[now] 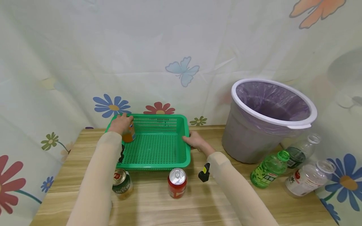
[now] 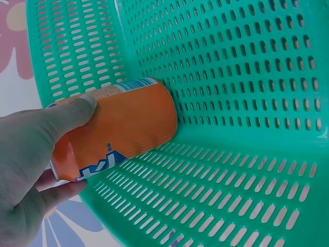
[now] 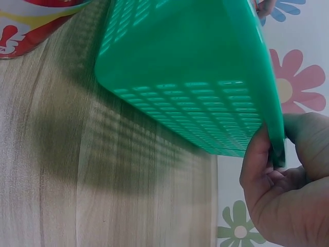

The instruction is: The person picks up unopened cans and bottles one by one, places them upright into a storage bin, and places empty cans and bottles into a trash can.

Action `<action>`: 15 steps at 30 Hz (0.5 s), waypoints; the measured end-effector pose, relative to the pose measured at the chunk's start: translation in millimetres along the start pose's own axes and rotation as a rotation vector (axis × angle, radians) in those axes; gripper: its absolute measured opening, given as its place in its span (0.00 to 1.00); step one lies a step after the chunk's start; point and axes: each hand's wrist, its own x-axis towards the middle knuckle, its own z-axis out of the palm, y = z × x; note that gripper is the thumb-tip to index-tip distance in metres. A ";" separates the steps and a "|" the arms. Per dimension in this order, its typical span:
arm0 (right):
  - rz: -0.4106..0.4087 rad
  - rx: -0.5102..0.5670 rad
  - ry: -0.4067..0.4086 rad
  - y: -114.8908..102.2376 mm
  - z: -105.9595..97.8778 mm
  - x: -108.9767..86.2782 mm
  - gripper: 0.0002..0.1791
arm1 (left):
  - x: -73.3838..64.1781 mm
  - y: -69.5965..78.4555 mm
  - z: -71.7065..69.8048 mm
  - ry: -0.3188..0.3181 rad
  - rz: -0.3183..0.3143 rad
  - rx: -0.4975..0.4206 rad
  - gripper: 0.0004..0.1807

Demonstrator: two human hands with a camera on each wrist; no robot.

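Observation:
A green plastic basket (image 1: 154, 166) with slotted walls stands at the back of the table. Inside its far left corner is an orange soda can (image 2: 123, 123), which my left hand (image 1: 121, 124) grips around the top end. In the left wrist view the can's base meets the basket's slotted floor. My right hand (image 1: 196, 140) pinches the basket's right rim between thumb and curled fingers, seen close in the right wrist view. In front of the basket stand a red can (image 1: 177, 183) and a dark green and gold can (image 1: 122, 185), partly behind my left sleeve.
At the right stands a grey bin (image 1: 249, 135) with a white rim and purple liner. Beside it are a green bottle (image 1: 270, 169) and two clear bottles, one (image 1: 301, 152) behind and one (image 1: 309, 179) in front. A patterned curtain (image 1: 141, 47) hangs behind the table (image 1: 152, 204).

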 end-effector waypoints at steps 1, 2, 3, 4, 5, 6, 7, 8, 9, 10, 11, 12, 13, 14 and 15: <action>0.003 0.000 0.000 -1.1 0.3 -0.9 0.18 | -0.5 0.0 -0.4 -0.003 -0.001 0.001 0.28; 0.033 -0.012 0.011 -3.1 1.5 -1.8 0.18 | -1.1 0.1 -0.8 -0.006 -0.003 -0.001 0.28; 0.036 -0.020 0.015 -3.4 1.9 -2.0 0.18 | -1.4 0.2 -0.7 -0.011 -0.003 -0.002 0.28; 0.037 -0.028 0.019 -3.7 2.1 -2.3 0.18 | -2.2 0.4 -1.0 -0.015 -0.005 -0.004 0.28; 0.039 -0.036 0.022 -3.8 2.4 -2.4 0.18 | -3.0 0.8 -1.1 -0.018 -0.006 -0.007 0.28; 0.040 -0.041 0.024 -3.8 2.8 -2.3 0.18 | -3.7 1.0 -1.2 -0.021 -0.008 -0.011 0.28; 0.040 -0.043 0.027 -3.5 3.1 -1.9 0.18 | -4.2 1.3 -1.3 -0.023 -0.009 -0.014 0.28; 0.042 -0.045 0.030 -3.6 3.3 -1.6 0.18 | -4.7 1.4 -1.5 -0.023 -0.008 -0.020 0.28; 0.039 -0.049 0.033 -3.9 3.4 -1.4 0.17 | -5.1 1.5 -1.9 -0.022 -0.006 -0.022 0.28; 0.036 -0.048 0.034 -4.2 3.4 -1.3 0.17 | -5.9 1.9 -2.8 -0.019 -0.004 -0.029 0.27; 0.037 -0.046 0.036 -4.4 3.3 -1.3 0.17 | -6.4 2.2 -3.3 -0.017 0.000 -0.033 0.27; 0.034 -0.046 0.036 -4.5 3.1 -1.3 0.17 | -6.9 2.5 -4.0 -0.016 0.003 -0.041 0.26; 0.033 -0.045 0.037 -4.7 2.9 -1.5 0.17 | -7.6 2.9 -4.8 -0.017 0.005 -0.048 0.26; 0.035 -0.047 0.036 -5.1 2.7 -2.1 0.17 | -8.5 3.3 -5.5 -0.018 0.011 -0.053 0.26; 0.034 -0.049 0.036 -4.8 2.4 -2.1 0.17 | -9.5 3.9 -6.5 -0.021 0.014 -0.056 0.26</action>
